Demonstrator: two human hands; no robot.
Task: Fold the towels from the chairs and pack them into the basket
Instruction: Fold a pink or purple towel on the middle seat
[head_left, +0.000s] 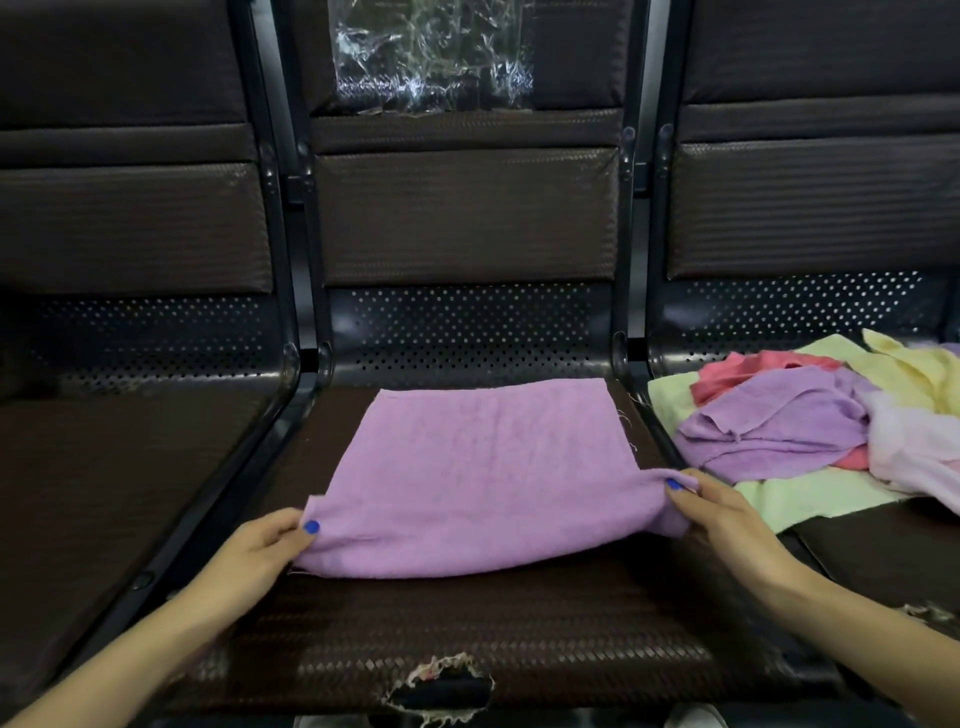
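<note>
A pink-lilac towel (478, 467) lies spread on the middle chair seat (467, 639). The left hand (270, 545) pinches its near left corner, thumb on top of the cloth, and the right hand (711, 509) pinches the near right corner the same way, lifting that edge slightly. On the seat to the right sits a loose heap of unfolded towels (810, 431) in purple, yellow, red and pale green. A crinkled clear plastic sheet (431, 52) clings to the middle backrest.

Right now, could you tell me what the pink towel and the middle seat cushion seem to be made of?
Pink towel: soft terry-like cloth, matte, with frayed threads at its edges. Middle seat cushion: probably faux leather, woven-embossed with a slight sheen; its torn front edge exposes the padding.
</note>
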